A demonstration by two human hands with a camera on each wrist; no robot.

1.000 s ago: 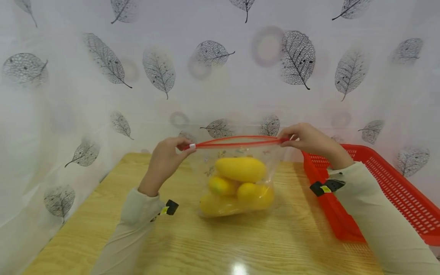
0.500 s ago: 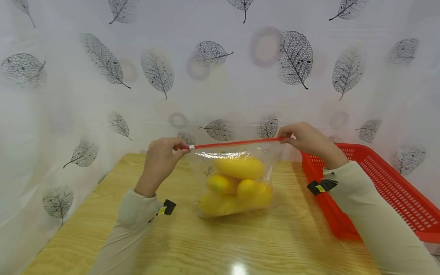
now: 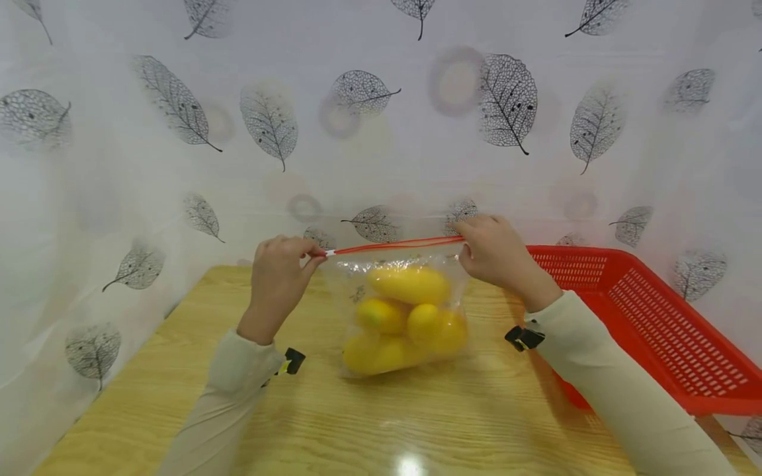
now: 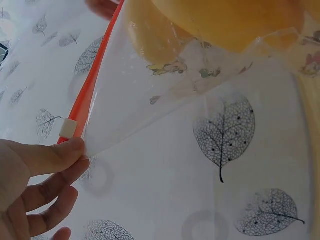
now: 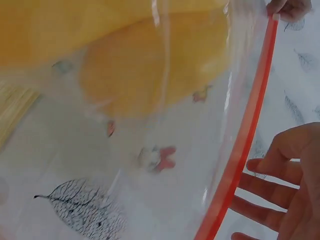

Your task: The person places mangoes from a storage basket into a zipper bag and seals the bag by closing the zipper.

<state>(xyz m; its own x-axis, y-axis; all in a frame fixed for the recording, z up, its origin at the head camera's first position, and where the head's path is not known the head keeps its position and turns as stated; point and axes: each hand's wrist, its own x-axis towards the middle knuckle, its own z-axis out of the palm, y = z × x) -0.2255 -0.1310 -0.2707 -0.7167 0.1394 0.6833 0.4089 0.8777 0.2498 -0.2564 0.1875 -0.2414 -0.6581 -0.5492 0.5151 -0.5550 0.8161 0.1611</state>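
A clear zip bag (image 3: 345, 297) with a red closure strip (image 3: 405, 244) and small printed figures stands upright on the table. Several yellow fruits (image 3: 411, 284), one of them long, lie inside it. My left hand (image 3: 278, 277) pinches the strip's left end between thumb and fingers, right beside the white slider (image 4: 68, 128). Near the strip's right end is my right hand (image 3: 497, 258). Its fingers (image 5: 262, 187) reach the strip loosely spread, not curled round it, and its fingertips are partly hidden behind the strip.
A red perforated basket (image 3: 655, 330) stands at the right, partly behind the right sleeve. The wooden table (image 3: 357, 430) carries everything. A pale curtain (image 3: 381, 158) with leaf prints hangs behind the table.
The right hand has let go of the strip's right end and moved left along it. The gap between the strip's two edges has narrowed. The left hand keeps its pinch.
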